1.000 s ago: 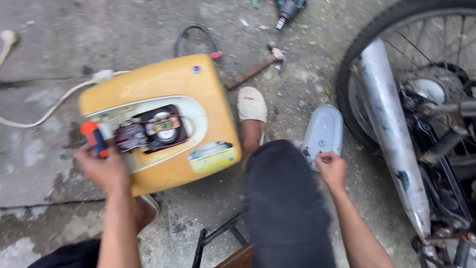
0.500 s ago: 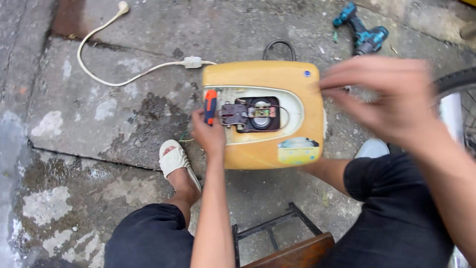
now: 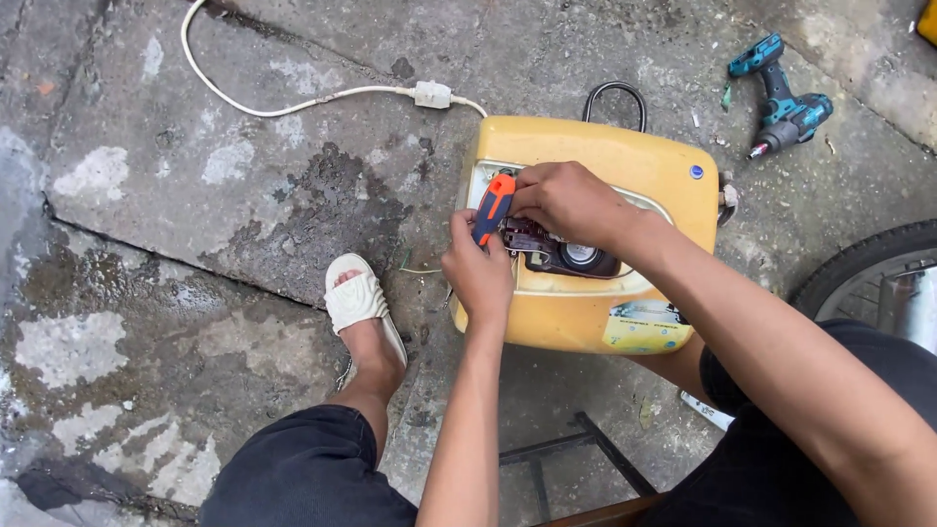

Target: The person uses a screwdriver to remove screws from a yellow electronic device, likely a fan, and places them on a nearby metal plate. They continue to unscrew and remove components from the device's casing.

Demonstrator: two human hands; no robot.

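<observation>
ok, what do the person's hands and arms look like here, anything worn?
Both hands are bare: the left hand and right hand show no gloves, rings or watch. Both forearms are uncovered as far as the frame shows, with no sleeve in view. No markings or bands that I can make out.

The right hand (image 3: 571,203) covers the tip of the orange-handled screwdriver (image 3: 493,208) and part of the dark mechanism (image 3: 561,254) set in the yellow casing (image 3: 586,303), so what the tool touches cannot be told. The wheel (image 3: 869,268) is cut off by the right edge, the white cable (image 3: 293,102) by the top, and the sticker (image 3: 644,327) is too small to make out.
</observation>
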